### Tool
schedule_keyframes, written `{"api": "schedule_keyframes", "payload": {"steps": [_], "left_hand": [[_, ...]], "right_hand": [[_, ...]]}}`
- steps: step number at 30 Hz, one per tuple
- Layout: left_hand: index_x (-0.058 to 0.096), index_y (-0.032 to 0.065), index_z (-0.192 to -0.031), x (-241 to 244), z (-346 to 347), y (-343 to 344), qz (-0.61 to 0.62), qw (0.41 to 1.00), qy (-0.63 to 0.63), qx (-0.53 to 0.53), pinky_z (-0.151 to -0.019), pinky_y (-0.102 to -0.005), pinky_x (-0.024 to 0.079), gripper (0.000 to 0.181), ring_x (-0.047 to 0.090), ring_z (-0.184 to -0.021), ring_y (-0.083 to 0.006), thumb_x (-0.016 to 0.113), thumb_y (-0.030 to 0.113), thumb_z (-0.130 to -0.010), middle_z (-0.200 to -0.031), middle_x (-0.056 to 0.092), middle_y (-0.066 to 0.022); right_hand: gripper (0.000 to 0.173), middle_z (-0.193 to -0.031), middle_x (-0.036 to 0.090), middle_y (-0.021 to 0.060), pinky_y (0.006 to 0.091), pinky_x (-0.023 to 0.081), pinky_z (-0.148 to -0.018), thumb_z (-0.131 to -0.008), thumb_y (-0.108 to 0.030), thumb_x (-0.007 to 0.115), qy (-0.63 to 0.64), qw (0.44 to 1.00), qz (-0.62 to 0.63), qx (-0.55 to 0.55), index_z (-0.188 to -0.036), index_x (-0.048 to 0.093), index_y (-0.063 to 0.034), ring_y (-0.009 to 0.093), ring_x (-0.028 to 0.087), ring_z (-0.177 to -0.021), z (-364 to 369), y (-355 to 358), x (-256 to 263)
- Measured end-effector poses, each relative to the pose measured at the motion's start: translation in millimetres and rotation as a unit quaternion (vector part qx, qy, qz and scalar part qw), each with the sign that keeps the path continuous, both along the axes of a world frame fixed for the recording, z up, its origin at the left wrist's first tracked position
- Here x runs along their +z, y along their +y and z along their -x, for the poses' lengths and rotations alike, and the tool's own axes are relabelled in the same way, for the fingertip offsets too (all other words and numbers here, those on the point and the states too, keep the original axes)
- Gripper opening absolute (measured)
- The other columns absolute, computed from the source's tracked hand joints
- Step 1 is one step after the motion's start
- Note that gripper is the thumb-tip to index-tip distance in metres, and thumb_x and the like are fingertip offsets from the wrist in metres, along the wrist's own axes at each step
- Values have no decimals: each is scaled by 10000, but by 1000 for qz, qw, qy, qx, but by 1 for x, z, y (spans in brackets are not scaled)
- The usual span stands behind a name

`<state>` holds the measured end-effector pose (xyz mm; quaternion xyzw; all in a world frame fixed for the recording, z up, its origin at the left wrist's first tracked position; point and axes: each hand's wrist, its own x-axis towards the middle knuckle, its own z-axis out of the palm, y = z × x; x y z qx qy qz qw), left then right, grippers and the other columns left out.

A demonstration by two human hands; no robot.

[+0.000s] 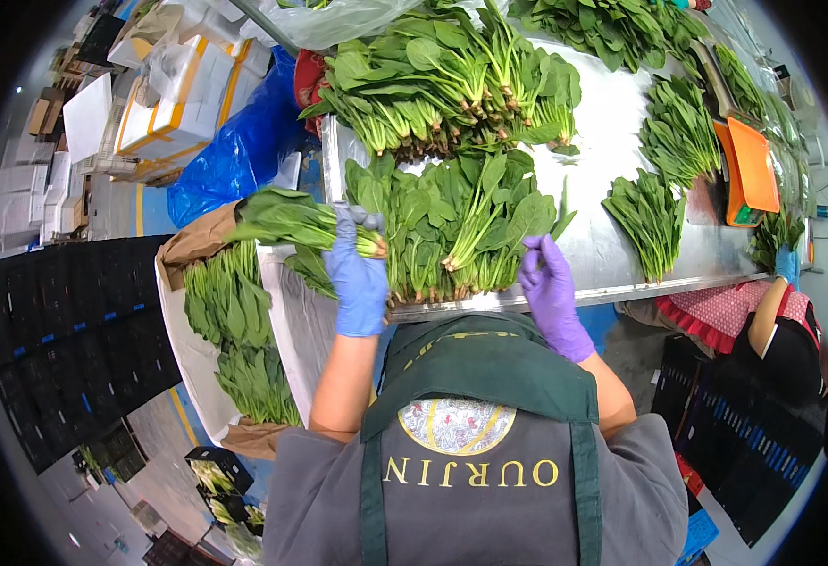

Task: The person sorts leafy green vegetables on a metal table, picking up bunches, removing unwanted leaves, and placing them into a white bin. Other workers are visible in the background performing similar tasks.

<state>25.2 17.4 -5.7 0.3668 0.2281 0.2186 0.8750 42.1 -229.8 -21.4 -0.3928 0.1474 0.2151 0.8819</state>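
Note:
My left hand (357,269), in a blue glove, is closed around a bunch of leafy spinach (293,223); its leaves point left and its root ends show by my fingers. My right hand (547,293), in a purple glove, is raised at the metal table's front edge with fingers bent; nothing shows in it. Between my hands lies a row of spinach (428,219) on the table, root ends towards me. A larger spinach heap (449,71) lies behind it. At my left, a lined box (283,318) holds more spinach in two layers (233,304).
Two separate spinach bunches (647,226) (683,131) lie right of centre, beside an orange scale (750,173). At the far right, a co-worker's gloved hand (787,265) touches greens. Black crates (74,297) stand left, near a blue plastic bag (244,141) and foam boxes (173,99).

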Motion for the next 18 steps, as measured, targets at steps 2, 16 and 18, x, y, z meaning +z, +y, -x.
{"api": "schedule_keyframes", "payload": {"steps": [2, 16, 18], "left_hand": [[515, 65, -973, -9, 8, 14, -51, 995, 36, -78, -560, -233, 479, 198, 543, -667, -105, 590, 185, -834, -772, 542, -2], [535, 28, -994, -38, 17, -49, -121, 915, 217, -319, -527, -211, 461, 266, 571, -659, -110, 641, 30, -751, -828, 576, -27], [538, 26, -990, -35, 18, -53, -76, 917, 213, -327, -539, -220, 461, 263, 565, -642, -123, 642, 34, -749, -822, 573, -32]], "right_hand": [[240, -516, 349, -57, 211, 201, -434, -869, -286, 520, 26, 999, 31, 11, -794, 570, -64, 47, 260, -447, 7, -6, -17], [153, -673, 521, -20, 185, 312, -509, -762, -170, 634, 56, 973, 189, 124, -778, 524, -64, 41, 401, -552, 7, 41, -36], [111, -728, 519, -13, 202, 350, -566, -763, -101, 567, 19, 965, 227, 127, -841, 550, -25, 54, 436, -624, 3, 35, -15]]}}
